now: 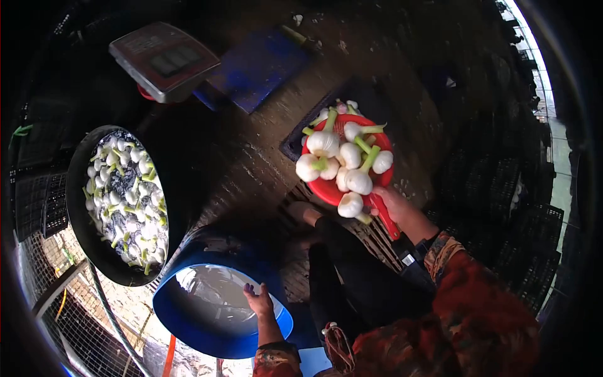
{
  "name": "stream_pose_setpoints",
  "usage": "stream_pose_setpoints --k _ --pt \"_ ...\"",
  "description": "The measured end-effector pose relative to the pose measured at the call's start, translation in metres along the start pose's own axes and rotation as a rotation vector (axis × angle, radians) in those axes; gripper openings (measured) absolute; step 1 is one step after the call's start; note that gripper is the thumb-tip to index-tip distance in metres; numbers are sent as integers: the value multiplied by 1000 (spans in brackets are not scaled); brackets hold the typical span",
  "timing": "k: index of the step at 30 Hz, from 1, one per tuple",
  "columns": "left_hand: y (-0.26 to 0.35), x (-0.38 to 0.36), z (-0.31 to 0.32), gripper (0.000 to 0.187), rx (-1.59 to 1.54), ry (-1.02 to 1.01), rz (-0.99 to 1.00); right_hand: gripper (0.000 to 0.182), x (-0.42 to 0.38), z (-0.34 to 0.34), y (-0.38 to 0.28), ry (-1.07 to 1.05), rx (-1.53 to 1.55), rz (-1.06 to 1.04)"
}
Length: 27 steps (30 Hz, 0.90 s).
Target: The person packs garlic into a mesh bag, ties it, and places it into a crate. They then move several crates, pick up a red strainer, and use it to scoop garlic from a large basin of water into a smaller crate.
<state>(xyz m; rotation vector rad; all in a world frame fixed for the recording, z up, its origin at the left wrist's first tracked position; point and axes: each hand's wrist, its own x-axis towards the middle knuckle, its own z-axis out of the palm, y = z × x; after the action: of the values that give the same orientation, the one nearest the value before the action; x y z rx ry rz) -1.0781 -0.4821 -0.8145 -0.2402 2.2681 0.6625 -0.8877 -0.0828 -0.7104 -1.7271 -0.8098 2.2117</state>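
My right hand (402, 210) is wrapped round the handle of a red plastic strainer (328, 191). Several white garlic bulbs (323, 144) with cut green stems are heaped in it, and one bulb (350, 205) lies at the rim close to my fingers. My left hand (259, 303) is open and holds nothing, its fingers apart over the near side of a blue barrel (164, 314). Cloudy water (220, 292) stands inside the barrel. Left of it, a big dark round tub (76, 201) holds many garlic bulbs (144, 217) in water.
A weighing scale (164, 60) stands at the upper left beside a blue board-like object (257, 69). Partly under the strainer is a dark crate (291, 146) with more garlic. Stacked black crates (521, 239) line the right; wire mesh (69, 314) is lower left.
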Motion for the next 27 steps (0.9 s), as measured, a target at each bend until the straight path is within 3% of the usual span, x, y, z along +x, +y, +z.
stream_pose_setpoints --k 1,3,4,6,9,11,12,14,15,18,19,20,22,23,25,27 --pt "9 1 6 53 -193 -28 44 30 14 -3 -6 116 -92 -37" --pt "15 -2 8 47 -169 -31 42 58 72 -24 2 382 -632 -97" --pt "16 -2 7 46 -218 -76 -1 67 110 -37 30 624 -881 -312" --pt "10 3 9 38 -353 -99 -58 78 168 -58 57 877 -1123 -532" --pt "32 -11 -10 31 -256 -116 -70 89 177 -81 59 974 -1014 -608" --pt "35 -16 -17 24 -310 -103 -27 88 147 -72 29 845 -759 -266" --pt "32 -15 -21 25 -314 -91 -47 87 138 -80 19 785 -766 -213" --pt "24 -25 -44 26 -365 -97 -106 84 128 -110 25 938 -882 -669" --pt "26 -29 -51 27 -411 -100 -134 87 106 -99 12 924 -806 -619" --pt "13 -48 -78 28 -578 -29 -99 50 48 -44 -20 545 -518 -177" --pt "24 -45 -91 27 -590 -9 -86 40 14 23 -37 433 -496 -162" --pt "32 -47 -106 26 -597 3 -79 35 7 41 -35 210 -607 -221" --pt "43 -38 -137 24 -631 104 -12 29 5 106 -12 74 -652 -273" --pt "42 -29 -150 23 -656 139 14 28 1 137 -11 -116 -700 -174" --pt "41 -5 -171 23 -672 200 47 33 -8 195 -9 -283 -544 -119" --pt "42 5 -216 22 -795 242 35 27 -30 268 -20 -529 -670 -154"
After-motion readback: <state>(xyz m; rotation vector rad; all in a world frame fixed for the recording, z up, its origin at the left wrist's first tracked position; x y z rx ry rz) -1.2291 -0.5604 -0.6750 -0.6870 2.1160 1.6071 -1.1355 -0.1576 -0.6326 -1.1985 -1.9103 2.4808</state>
